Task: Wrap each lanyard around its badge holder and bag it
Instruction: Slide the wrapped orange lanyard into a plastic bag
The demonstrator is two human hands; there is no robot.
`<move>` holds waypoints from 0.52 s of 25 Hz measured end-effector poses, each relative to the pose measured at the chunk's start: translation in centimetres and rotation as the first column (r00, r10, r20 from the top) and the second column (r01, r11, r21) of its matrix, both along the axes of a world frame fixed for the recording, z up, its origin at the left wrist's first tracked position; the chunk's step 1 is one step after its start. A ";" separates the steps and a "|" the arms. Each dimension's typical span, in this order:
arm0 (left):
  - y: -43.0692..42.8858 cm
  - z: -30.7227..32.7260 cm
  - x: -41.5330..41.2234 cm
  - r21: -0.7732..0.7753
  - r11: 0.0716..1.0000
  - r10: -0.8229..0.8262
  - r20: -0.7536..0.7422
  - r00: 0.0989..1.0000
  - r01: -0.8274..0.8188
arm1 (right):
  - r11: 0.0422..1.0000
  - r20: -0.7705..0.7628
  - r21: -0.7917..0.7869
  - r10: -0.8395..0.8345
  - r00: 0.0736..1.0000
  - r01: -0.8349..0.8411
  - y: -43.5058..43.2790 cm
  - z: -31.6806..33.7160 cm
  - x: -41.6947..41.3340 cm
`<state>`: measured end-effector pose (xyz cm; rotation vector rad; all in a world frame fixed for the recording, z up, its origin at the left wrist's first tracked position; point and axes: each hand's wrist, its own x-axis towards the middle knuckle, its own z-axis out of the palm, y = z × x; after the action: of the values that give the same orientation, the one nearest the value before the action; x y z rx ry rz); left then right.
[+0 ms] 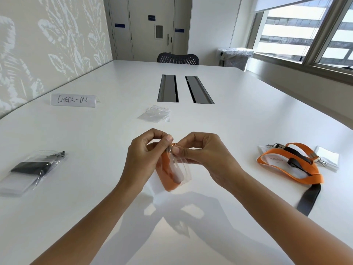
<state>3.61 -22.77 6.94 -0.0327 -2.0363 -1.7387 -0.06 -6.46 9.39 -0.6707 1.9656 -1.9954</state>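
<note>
Left-centre of frame: white folded tent card (73, 100) on table, handwritten "CHECK-IN" in black marker.
Right: badge holder (275, 159) under orange lanyard, small print, possibly "V.Kohli", uncertain.
Top centre: blue door signs (151, 17), illegible.

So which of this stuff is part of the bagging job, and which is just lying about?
Job:
- bag with wrapped orange lanyard, pinched at its top by left hand and right hand
- spare bags
- bagged black lanyard
- loose lanyards and badges, right side

Lying about:
- CHECK-IN sign
- chair
- cable slots
</note>
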 end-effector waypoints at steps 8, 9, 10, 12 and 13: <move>0.0 -1.0 -0.3 0.056 0.989 0.133 0.079 0.988 -0.137 | 0.914 -0.439 0.310 -0.107 0.892 0.262 -0.5 0.4 1.4; 0.0 -1.1 -0.3 0.062 0.988 0.136 0.079 0.987 -0.141 | 0.897 -0.478 0.353 -0.071 0.876 0.265 -0.5 0.4 1.6; 0.2 -1.3 -0.4 0.078 0.987 0.135 0.082 0.987 -0.142 | 0.882 -0.514 0.384 -0.042 0.857 0.274 -0.6 0.2 1.8; 0.4 -1.5 -0.5 0.151 0.982 0.103 0.099 0.990 -0.118 | 0.882 -0.547 0.374 -0.040 0.836 0.287 -0.8 0.0 2.1; 0.4 -1.5 -0.6 0.183 0.978 0.080 0.106 0.991 -0.099 | 0.892 -0.544 0.346 -0.061 0.837 0.290 -0.8 0.0 2.0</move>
<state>3.00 -22.33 5.42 0.2048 -1.8997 -1.9006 1.98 -7.21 9.44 -1.0231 2.7583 -1.4813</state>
